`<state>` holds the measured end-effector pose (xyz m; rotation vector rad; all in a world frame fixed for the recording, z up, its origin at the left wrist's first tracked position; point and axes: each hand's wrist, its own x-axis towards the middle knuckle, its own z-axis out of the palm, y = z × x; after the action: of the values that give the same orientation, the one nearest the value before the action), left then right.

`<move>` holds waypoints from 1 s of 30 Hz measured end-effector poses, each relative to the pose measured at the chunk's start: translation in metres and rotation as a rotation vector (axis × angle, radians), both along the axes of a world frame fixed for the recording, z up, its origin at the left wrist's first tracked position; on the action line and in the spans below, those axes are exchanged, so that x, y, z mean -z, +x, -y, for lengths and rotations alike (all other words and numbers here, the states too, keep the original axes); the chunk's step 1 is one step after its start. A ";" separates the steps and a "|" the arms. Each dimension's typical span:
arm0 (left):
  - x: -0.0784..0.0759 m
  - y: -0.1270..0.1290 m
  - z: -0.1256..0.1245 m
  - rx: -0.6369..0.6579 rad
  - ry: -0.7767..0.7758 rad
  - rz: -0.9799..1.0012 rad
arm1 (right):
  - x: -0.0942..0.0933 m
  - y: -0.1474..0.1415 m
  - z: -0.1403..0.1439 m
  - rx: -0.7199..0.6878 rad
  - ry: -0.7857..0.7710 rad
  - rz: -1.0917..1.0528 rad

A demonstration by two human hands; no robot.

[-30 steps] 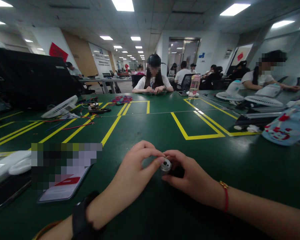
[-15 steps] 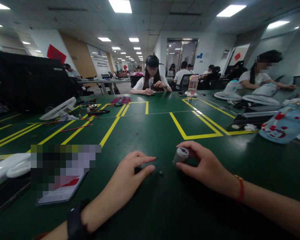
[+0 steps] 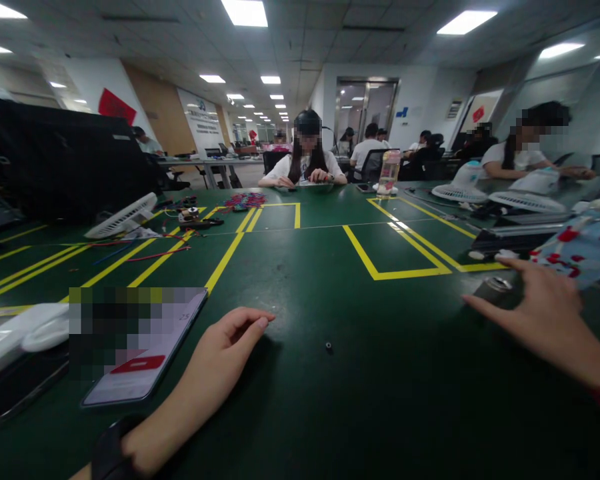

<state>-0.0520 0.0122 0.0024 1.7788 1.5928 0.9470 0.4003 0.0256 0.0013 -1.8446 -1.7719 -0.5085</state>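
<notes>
My left hand (image 3: pixel 235 347) rests over the green table, thumb and fingertips drawn together, with no object showing between them. To its right lies a tiny dark cylindrical part with a pale centre (image 3: pixel 329 347), touched by neither hand. Far to the right, my right hand (image 3: pixel 545 307) has its thumb and index finger spread wide. Between them is a grey metal cylinder (image 3: pixel 493 291), looking like a small motor; a gap shows between it and the index finger. The thumb covers part of its lower side.
A phone (image 3: pixel 145 373) with a lit screen lies left of my left arm, near a white device (image 3: pixel 20 333). A blue patterned bottle (image 3: pixel 580 243) stands behind my right hand. Wires, small fans and a pink bottle (image 3: pixel 389 172) are farther back; a person (image 3: pixel 305 163) sits opposite.
My right hand has carried the metal cylinder rightward to near the blue bottle and its fingers have spread. My left hand has drawn back left, its fingers closing together. The tiny part stays put.
</notes>
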 end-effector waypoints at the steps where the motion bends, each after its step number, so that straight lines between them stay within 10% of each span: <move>1: 0.000 0.000 0.000 0.001 0.002 -0.002 | -0.003 -0.019 0.002 -0.060 0.039 0.051; 6: -0.001 -0.002 0.001 0.002 -0.002 -0.019 | -0.014 -0.145 0.013 -0.662 -0.377 -0.068; 11: 0.002 -0.008 0.003 -0.034 -0.025 0.131 | -0.014 -0.204 0.008 -0.855 -0.534 -0.105; 15: 0.011 -0.013 0.003 -0.148 0.004 0.300 | -0.030 -0.157 0.002 -0.713 -0.416 -0.184; 22: 0.016 -0.014 0.003 -0.138 0.002 0.442 | -0.051 -0.012 -0.008 0.037 -0.316 0.050; 30: 0.017 -0.013 0.002 -0.127 -0.007 0.477 | -0.046 0.016 -0.015 0.266 -0.490 -0.016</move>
<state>-0.0649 0.0097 -0.0148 1.3253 1.4023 1.3074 0.4167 0.0408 0.0471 -2.4304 -1.7582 -0.1556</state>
